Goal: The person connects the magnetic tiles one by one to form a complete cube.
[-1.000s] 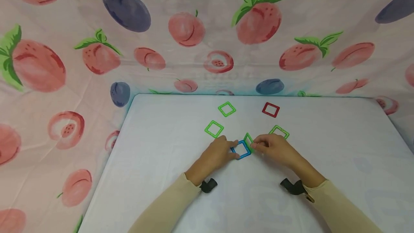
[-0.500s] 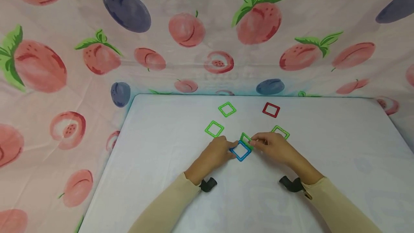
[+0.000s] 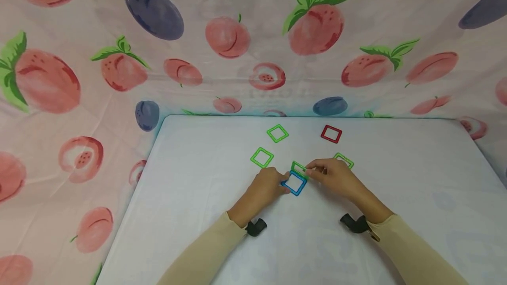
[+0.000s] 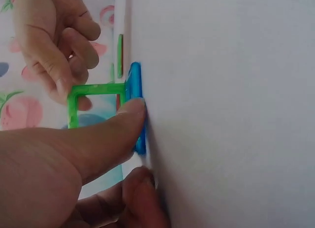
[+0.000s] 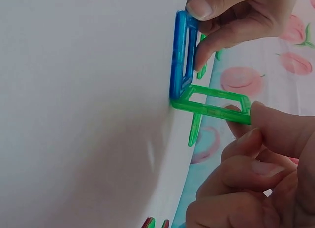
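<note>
On the white table, a blue square magnetic tile lies flat, an open frame. My left hand grips its left side between thumb and finger. A green square magnetic tile stands up from the table along the blue tile's far right edge, touching it. With thumb and index finger, my right hand pinches the green tile's upper edge. The other right fingers are curled, as the right wrist view shows. In the left wrist view the left thumb covers part of the blue tile.
Two green tiles lie flat behind the left hand. A red tile lies at the back right. Another green tile is partly hidden behind the right hand. Fruit-printed cloth rises at the table's back and left.
The standing green tile has swung leftward and now runs along the blue tile's far right edge. My right hand shifted slightly left and away with it; the left hand stays nearly still.
</note>
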`<state>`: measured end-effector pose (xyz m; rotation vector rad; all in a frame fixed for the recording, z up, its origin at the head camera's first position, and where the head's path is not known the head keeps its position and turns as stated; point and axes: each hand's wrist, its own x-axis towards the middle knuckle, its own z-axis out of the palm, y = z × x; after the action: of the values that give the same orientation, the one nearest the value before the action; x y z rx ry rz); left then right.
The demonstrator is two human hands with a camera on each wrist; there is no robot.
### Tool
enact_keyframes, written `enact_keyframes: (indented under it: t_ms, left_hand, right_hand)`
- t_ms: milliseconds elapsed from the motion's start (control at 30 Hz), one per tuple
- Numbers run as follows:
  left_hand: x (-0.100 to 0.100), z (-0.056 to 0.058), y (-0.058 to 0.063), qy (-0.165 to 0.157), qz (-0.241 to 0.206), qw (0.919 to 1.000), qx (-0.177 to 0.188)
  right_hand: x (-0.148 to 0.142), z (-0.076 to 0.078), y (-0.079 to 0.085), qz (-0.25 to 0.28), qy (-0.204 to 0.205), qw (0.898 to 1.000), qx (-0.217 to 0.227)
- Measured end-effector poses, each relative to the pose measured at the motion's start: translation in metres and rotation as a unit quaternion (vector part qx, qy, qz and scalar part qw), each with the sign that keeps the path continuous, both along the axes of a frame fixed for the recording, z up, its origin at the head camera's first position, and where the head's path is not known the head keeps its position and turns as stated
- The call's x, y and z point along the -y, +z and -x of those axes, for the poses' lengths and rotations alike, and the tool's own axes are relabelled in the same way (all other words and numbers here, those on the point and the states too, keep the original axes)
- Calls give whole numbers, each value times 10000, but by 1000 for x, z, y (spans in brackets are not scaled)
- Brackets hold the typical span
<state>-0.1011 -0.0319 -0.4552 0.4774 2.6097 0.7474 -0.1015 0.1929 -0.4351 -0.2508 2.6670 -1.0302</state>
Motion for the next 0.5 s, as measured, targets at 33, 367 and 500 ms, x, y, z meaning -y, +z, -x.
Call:
enact_keyframes:
  t_ms: [33, 367, 500]
  left_hand:
    - [2, 1, -1, -39, -75, 10000, 18]
    - [17, 13, -2, 95, -960, 9951, 205]
    - [16, 15, -3, 35, -1011, 9948, 78]
  right_hand:
    - [1, 1, 0, -5, -2, 10000, -22]
    - [-1, 15, -4, -88, 371, 9993, 10]
    - [-2, 19, -5, 7, 551, 9985, -30]
